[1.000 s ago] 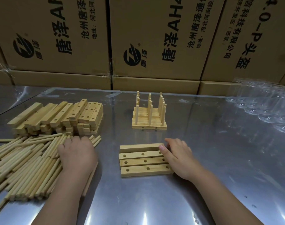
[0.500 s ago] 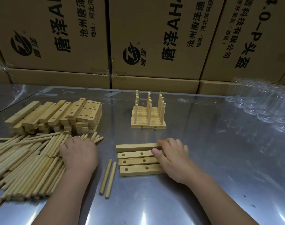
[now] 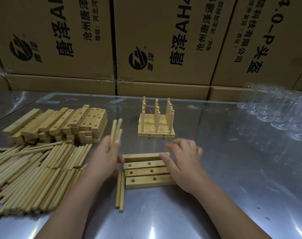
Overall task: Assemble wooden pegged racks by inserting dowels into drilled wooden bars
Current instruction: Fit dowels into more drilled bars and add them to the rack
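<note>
Several drilled wooden bars (image 3: 143,173) lie side by side on the metal table in front of me. My right hand (image 3: 183,161) rests on their right ends, fingertips on the farthest bar. My left hand (image 3: 103,159) is raised just left of the bars and grips a few dowels (image 3: 116,130) that stick up and away. Two loose dowels (image 3: 120,192) lie on the table beside the bars' left ends. A large heap of dowels (image 3: 31,171) covers the left side.
A stack of spare drilled bars (image 3: 60,123) sits at the back left. Finished pegged racks (image 3: 156,123) stand stacked behind the bars. Clear glass vessels (image 3: 282,111) crowd the back right. Cardboard boxes (image 3: 155,40) wall off the far edge of the table (image 3: 233,169).
My left hand left the dowel heap, lifted a few dowels and moved right toward the bars. Two dowels now lie beside the bars. My right hand stayed on the bars.
</note>
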